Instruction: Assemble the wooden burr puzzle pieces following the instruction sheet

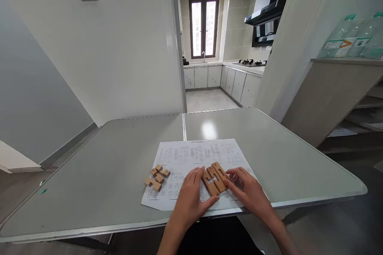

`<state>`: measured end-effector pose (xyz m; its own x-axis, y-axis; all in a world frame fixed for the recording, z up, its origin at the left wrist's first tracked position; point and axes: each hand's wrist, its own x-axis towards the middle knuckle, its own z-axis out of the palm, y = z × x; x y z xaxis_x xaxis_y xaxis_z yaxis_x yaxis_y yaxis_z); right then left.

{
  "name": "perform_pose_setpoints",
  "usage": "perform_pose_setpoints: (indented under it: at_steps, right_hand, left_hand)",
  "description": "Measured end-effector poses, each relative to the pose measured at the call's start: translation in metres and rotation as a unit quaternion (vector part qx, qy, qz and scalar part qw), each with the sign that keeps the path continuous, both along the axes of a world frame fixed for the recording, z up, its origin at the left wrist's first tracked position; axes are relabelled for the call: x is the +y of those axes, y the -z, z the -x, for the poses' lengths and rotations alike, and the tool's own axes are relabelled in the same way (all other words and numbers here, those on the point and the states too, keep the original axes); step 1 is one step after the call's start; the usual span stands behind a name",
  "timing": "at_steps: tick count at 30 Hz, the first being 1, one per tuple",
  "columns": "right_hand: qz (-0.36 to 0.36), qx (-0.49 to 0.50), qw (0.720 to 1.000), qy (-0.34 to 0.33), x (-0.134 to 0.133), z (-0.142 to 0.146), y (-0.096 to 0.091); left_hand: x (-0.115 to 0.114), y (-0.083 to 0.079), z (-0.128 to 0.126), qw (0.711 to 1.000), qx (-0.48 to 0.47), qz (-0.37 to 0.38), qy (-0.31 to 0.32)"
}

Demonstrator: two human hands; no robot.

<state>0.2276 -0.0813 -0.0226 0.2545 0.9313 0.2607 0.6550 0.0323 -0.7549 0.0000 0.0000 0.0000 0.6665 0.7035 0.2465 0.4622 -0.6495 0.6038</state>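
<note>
Several flat wooden puzzle pieces with notches and small numbers lie side by side on the printed sheet. My left hand grips them from the left, fingers along their left edge and thumb at the lower corner. On the other side, my right hand has its thumb and fingertips bent against the right-hand piece. A gap shows between the notched pieces. Left of my hands, a loose group of small notched wooden blocks rests partly on the sheet's left edge.
The sheet lies on a pale grey-green table with a metal rim and a centre seam. A small green scrap is at the far left. Plastic bottles stand on a shelf unit at right. A kitchen opens beyond the table.
</note>
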Motion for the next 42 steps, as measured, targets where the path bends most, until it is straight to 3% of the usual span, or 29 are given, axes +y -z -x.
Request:
perform_pose_setpoints:
  at_steps: [19, 29, 42]
  right_hand:
    - [0.066, -0.086, 0.988, 0.112, 0.016, 0.019, -0.008]
    - [0.045, -0.087, 0.992, 0.076, 0.012, 0.013, 0.003]
    - [0.014, -0.04, 0.997, 0.065, 0.011, 0.011, 0.005]
  left_hand:
    - [-0.002, -0.004, 0.001, 1.0, -0.023, 0.014, -0.003]
    - [-0.002, -0.005, 0.002, 0.998, -0.058, 0.034, -0.006]
    - [-0.003, -0.014, 0.006, 0.985, -0.117, 0.115, 0.06]
